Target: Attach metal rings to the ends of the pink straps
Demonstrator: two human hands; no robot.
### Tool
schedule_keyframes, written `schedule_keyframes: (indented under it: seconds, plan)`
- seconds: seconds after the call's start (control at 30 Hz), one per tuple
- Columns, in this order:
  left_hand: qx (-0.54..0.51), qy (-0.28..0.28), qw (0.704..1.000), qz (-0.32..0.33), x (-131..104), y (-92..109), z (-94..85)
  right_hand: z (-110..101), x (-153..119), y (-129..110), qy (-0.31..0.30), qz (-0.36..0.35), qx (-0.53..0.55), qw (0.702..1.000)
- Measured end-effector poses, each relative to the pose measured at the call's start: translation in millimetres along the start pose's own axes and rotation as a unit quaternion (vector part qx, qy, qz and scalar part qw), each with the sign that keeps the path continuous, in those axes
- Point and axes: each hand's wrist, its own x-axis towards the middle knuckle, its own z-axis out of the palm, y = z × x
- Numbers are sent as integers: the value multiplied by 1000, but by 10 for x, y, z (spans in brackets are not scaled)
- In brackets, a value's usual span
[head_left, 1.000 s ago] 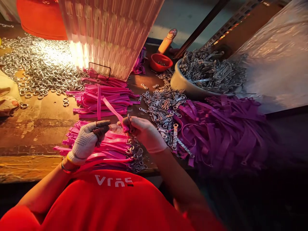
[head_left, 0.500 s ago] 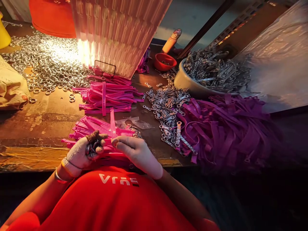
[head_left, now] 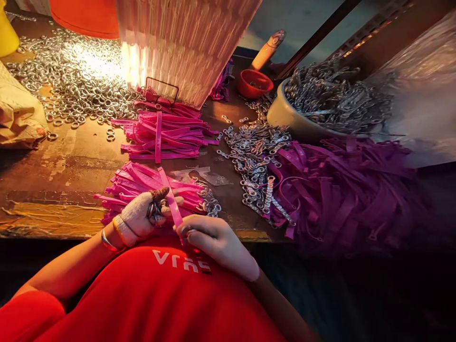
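Observation:
My left hand (head_left: 144,213), in a worn knit glove with a dark thumb tip, curls around several metal rings (head_left: 154,212). A pink strap (head_left: 171,198) crosses at its thumb and fingertips; whether they grip it I cannot tell. Its lower end is pinched by my right hand (head_left: 217,240), which wears a thin white glove. Under and behind both hands lies a bundle of pink straps (head_left: 131,179), with metal rings (head_left: 213,205) at its right end. Farther back is a second bundle of pink straps (head_left: 171,137), one strap lying across it.
Loose metal rings (head_left: 81,95) cover the back left of the table. Linked metal pieces (head_left: 254,147) lie right of centre, beside purple straps (head_left: 342,194). Behind stand a basin (head_left: 285,114) of metal pieces, a red bowl (head_left: 253,84) and a corrugated sheet (head_left: 185,52).
My left hand has moved right, up to the strap. The right hand has drawn the strap's lower end down and right, so the strap now slants. The view has shifted slightly.

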Motion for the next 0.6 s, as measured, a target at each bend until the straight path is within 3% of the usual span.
schedule_keyframes:
  seconds: [0.13, 0.4, 0.5, 0.6]
  plan:
    - [14, 27, 996, 82, 48, 165, 127, -43, -118, 58, -15, -1, -41, 999]
    - [30, 46, 983, 176, -14, 645, 159, -67, -271, 290, -26, 117, -52, 991]
    - [45, 50, 981, 184, -46, 727, 192, 0, -183, 296, -42, 97, -72, 992]
    - [98, 76, 968, 219, -97, 814, 333, 168, 61, 266, -79, 30, -72, 994]
